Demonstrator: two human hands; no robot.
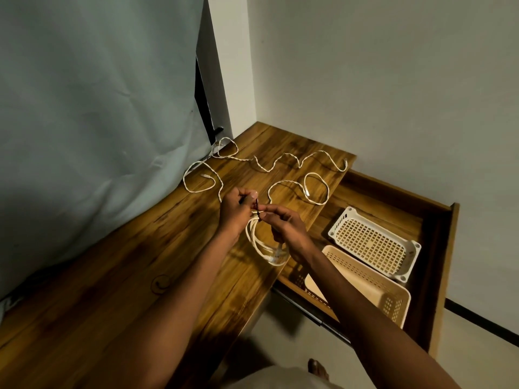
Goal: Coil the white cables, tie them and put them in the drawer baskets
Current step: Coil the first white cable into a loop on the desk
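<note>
My right hand (pixel 283 228) and left hand (pixel 236 211) pinch a thin dark twist tie (pixel 257 206) round the coiled white braided cable (pixel 264 245), held over the wooden desk's (pixel 140 248) front edge. If my pinch slackens, I expect the springy loops to unwind. Right of the coil wait perforated plastic baskets (pixel 373 242); beyond it, loose twisted white cables (pixel 297 161) snake.

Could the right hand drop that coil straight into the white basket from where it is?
Probably yes: the right hand sits near the desk edge, the drawer is open, and nothing covers the white basket. But both hands are busy at the tie on the coil.
</note>
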